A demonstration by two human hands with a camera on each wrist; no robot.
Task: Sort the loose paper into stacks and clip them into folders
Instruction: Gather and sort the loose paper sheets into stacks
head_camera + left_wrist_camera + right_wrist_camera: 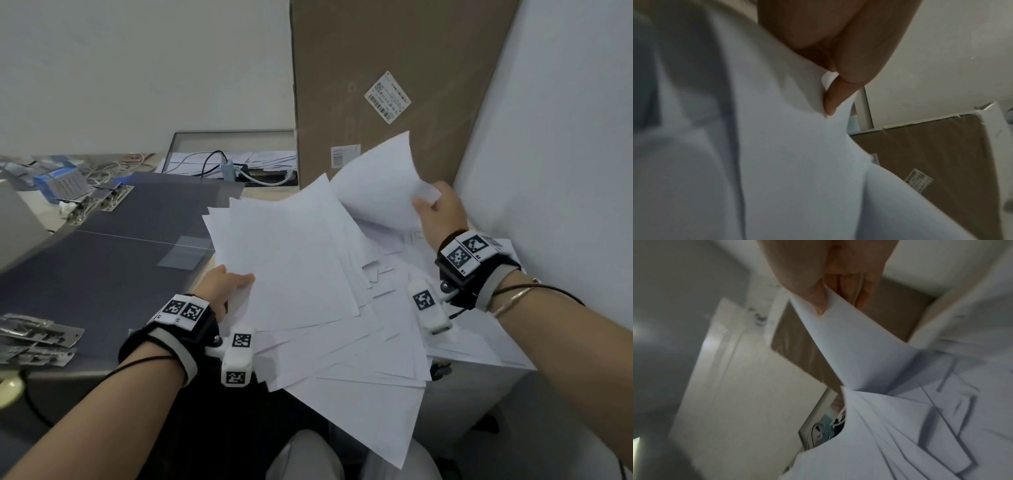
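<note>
A messy heap of white loose paper (359,342) covers the desk's right side. My left hand (226,284) grips a fanned bundle of sheets (284,260) by its near left edge, thumb on top; in the left wrist view the thumb (832,100) pinches the bundle of sheets (787,162). My right hand (440,209) pinches a single curled sheet (380,185) lifted above the heap, and in the right wrist view the thumb (818,300) presses that sheet (855,345). Dark grey open folders (113,260) lie flat at the left.
Metal folder clips (37,334) lie at the near left, others (102,202) at the folders' far edge. A tall cardboard box (394,75) leans against the wall behind the heap. A cable tray (233,164) and a blue box (60,183) sit at the back.
</note>
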